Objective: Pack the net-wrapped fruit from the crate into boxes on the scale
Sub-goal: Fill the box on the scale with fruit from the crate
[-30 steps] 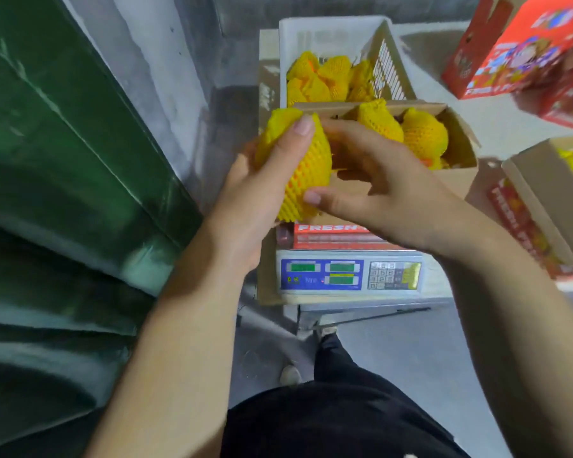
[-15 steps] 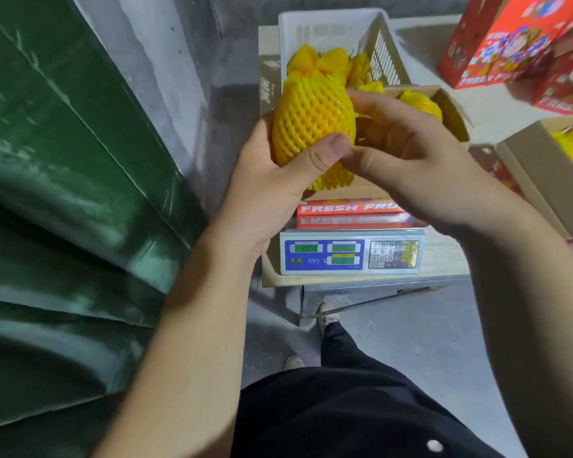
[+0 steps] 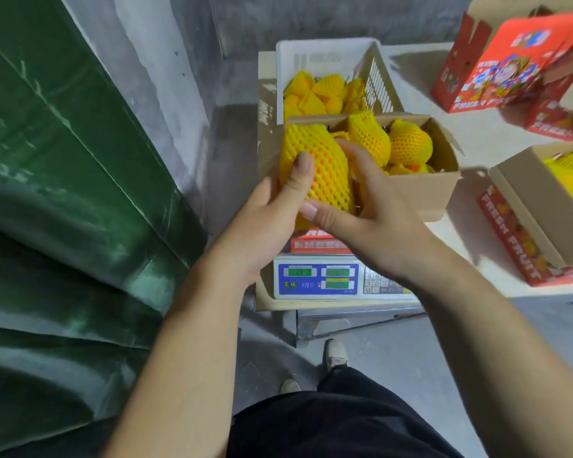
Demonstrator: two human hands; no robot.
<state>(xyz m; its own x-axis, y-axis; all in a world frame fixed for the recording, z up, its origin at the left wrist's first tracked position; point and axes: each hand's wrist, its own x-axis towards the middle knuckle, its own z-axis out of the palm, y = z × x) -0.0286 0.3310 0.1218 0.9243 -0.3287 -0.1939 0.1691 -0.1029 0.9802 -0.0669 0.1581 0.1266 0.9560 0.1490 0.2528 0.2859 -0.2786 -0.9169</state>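
Lowered since the earlier frame, the netted fruit [image 3: 315,166] is now held at the near left corner of the box [image 3: 420,193] on the scale [image 3: 318,280]. It is gripped by the left hand [image 3: 272,219], thumb on its front, and by the right hand [image 3: 374,213], fingers curled around it. More netted fruit is seen in the box and in the crate [image 3: 331,57] behind.

Around the one scale [image 3: 341,280] stood one white crate [image 3: 325,57], two open boxes [image 3: 420,193] and two hands [image 3: 265,223].
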